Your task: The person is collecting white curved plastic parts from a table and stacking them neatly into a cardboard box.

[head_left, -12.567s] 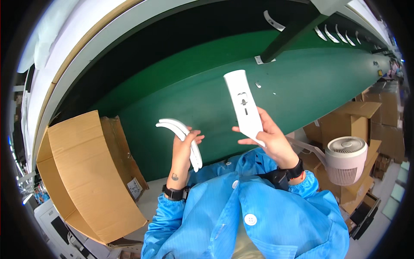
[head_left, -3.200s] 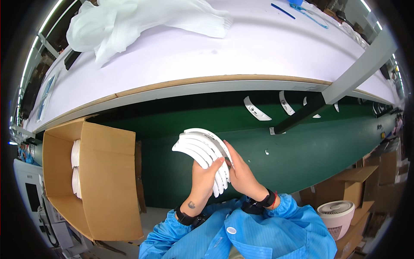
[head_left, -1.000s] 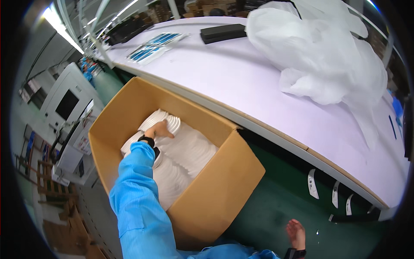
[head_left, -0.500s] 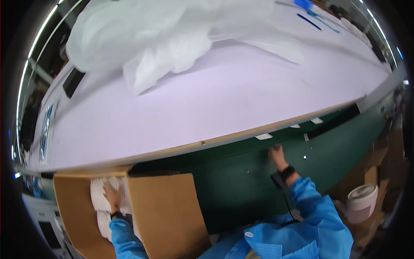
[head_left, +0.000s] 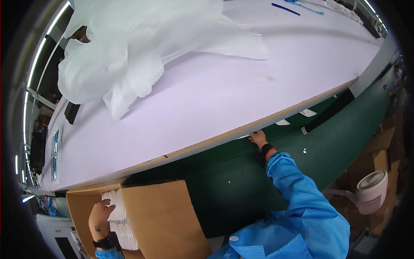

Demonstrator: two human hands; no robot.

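Observation:
An opened cardboard box stands at the lower left, holding stacks of white ridged, thin pieces. My left hand is over the box's inside, beside the upper stack, fingers bent and slightly apart, with nothing visible in them. Under the table's front edge, my right hand has its fingers closed at the edge of a white flat piece, mostly hidden by the tabletop. Two similar white pieces lie farther right on the green surface.
Crumpled white translucent sheeting covers the far left of the pale tabletop. A dark blue stick lies at the back. To the right, a pink-white fan stands near cardboard boxes.
My right hand has reached forward to the white piece under the table edge. The left hand has lifted off the stack toward the box's left side. The whole view has shifted.

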